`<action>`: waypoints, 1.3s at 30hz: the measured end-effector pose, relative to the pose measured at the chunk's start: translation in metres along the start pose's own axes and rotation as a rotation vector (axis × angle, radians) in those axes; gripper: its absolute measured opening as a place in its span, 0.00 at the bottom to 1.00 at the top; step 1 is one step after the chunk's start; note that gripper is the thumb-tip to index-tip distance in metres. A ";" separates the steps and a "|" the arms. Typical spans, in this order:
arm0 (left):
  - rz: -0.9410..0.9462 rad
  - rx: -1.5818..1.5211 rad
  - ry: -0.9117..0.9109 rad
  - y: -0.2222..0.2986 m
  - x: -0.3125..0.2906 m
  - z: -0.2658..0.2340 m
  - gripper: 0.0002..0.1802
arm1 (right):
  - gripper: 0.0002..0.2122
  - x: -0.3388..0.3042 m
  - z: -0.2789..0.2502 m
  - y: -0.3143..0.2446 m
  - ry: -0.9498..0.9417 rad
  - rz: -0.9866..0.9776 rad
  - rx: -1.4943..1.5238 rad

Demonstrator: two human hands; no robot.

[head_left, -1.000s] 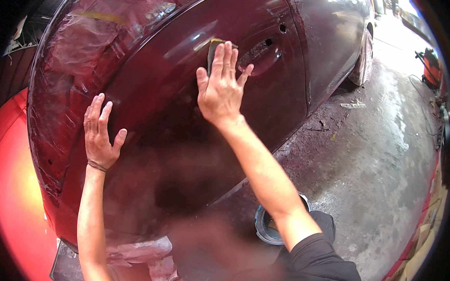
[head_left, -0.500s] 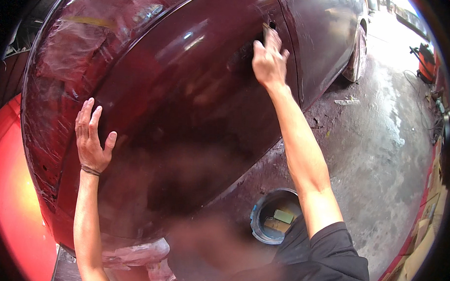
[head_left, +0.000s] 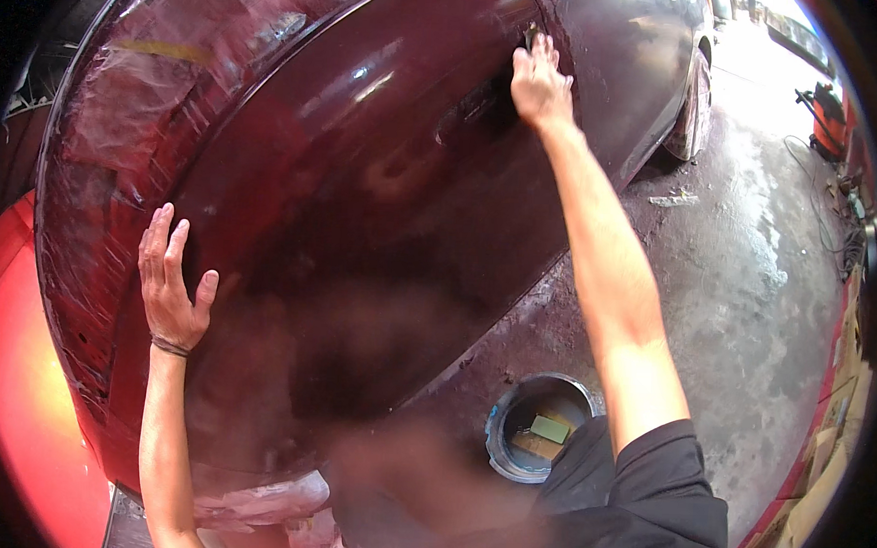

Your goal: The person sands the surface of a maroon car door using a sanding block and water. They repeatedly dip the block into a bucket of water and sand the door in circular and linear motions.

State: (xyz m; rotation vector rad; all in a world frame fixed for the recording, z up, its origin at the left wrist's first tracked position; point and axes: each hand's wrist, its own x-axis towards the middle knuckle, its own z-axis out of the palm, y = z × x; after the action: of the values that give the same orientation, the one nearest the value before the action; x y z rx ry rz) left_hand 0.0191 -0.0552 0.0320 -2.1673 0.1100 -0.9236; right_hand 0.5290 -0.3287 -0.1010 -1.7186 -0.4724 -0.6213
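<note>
A dark maroon car door (head_left: 365, 175) with a wet-looking, glossy surface spreads across the view. My left hand (head_left: 173, 279) lies open, fingers up and thumb apart, along the panel's left edge. A dark band circles that wrist. At the far end of the door, my right hand (head_left: 542, 84) presses its fingers against the panel beside the seam. A small edge of something shows at its fingertips, too small to name, and the palm side is hidden.
A round tub (head_left: 495, 440) with water, a pale green block (head_left: 549, 429) and a tan piece stands on the floor by my knee. Wrinkled, paint-dusted plastic film (head_left: 135, 99) covers the car's window area. A red-orange panel (head_left: 29, 376) is at left; an orange machine (head_left: 830, 119) stands far right.
My right hand has moved slightly up and right along the panel to the seam, its fingers closer together. My left hand has shifted slightly down and left, staying open.
</note>
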 end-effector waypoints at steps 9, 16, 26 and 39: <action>-0.010 0.016 -0.008 -0.002 -0.002 0.002 0.36 | 0.39 0.019 0.003 -0.034 -0.025 0.100 0.002; -0.010 0.012 -0.006 -0.002 -0.004 -0.001 0.36 | 0.39 -0.011 0.016 -0.047 -0.029 0.051 -0.033; -0.014 0.018 -0.013 -0.001 -0.003 -0.004 0.36 | 0.39 -0.052 0.003 0.017 -0.021 0.139 -0.168; -0.017 -0.076 0.065 0.005 0.002 -0.002 0.34 | 0.39 -0.103 0.061 -0.113 0.193 -0.107 0.021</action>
State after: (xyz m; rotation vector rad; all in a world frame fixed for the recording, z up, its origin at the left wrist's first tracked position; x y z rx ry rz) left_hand 0.0204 -0.0608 0.0302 -2.2112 0.1607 -1.0150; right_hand 0.3893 -0.2419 -0.0912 -1.6021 -0.4343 -0.8475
